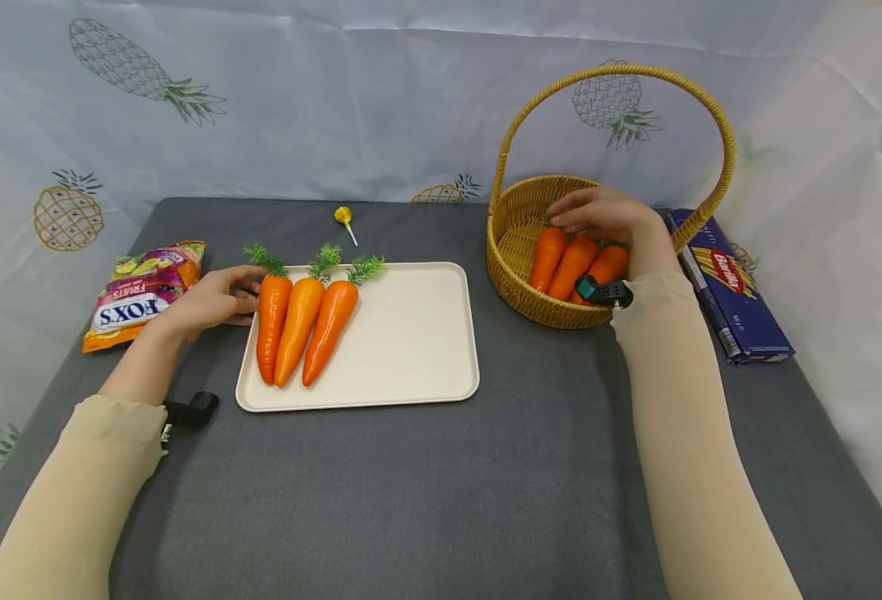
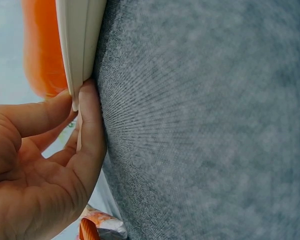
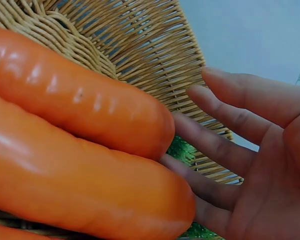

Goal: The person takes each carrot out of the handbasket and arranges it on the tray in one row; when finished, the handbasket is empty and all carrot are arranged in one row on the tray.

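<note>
On the left, my left hand (image 1: 214, 298) pinches the left rim of a cream tray (image 1: 411, 337), thumb on top and fingers under the edge in the left wrist view. Three orange toy carrots (image 1: 331, 333) with green tops lie side by side on the tray's left half. My right hand (image 1: 604, 213) reaches inside a wicker basket (image 1: 519, 285) with a tall handle, over three more carrots (image 3: 80, 95). In the right wrist view its fingers (image 3: 220, 145) are extended and spread, fingertips right at the leafy ends of two carrots. Nothing is gripped there.
A bag of Fox's fruit candy (image 1: 144, 292) lies beyond the left hand. Behind the tray is a yellow lollipop (image 1: 344, 216). A blue Barilla pasta box (image 1: 734, 292) lies right of the basket, near my right forearm. The basket handle (image 1: 612, 72) arches above the right hand.
</note>
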`<state>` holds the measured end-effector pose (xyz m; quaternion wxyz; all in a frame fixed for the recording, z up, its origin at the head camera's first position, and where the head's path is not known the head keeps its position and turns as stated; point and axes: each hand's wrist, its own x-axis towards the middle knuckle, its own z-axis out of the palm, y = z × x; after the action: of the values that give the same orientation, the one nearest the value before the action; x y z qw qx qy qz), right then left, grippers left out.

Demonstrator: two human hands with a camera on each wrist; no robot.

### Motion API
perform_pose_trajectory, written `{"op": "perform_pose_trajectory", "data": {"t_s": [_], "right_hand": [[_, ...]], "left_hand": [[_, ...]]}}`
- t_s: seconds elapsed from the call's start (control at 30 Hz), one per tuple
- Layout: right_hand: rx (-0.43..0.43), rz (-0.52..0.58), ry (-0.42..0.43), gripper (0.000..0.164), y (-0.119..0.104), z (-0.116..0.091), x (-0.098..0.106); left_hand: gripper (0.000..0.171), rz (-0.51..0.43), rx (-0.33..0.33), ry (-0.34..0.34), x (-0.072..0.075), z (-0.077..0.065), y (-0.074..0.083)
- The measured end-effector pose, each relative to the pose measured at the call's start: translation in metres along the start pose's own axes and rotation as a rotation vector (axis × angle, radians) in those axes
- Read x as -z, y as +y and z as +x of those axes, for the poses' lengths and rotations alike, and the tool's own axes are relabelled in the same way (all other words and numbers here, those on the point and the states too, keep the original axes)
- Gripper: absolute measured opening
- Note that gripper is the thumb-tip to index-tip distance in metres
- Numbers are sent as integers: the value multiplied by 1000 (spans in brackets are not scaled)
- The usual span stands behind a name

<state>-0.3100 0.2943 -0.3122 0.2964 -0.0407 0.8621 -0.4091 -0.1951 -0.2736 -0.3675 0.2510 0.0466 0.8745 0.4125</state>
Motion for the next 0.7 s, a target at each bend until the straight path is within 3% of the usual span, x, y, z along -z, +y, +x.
{"op": "perform_pose_trajectory", "data": {"t_s": [0.7], "right_hand": [[-50, -117, -82, 60, -4, 2, -12]], "left_hand": [[61, 7, 2, -2, 1, 2, -3]]}}
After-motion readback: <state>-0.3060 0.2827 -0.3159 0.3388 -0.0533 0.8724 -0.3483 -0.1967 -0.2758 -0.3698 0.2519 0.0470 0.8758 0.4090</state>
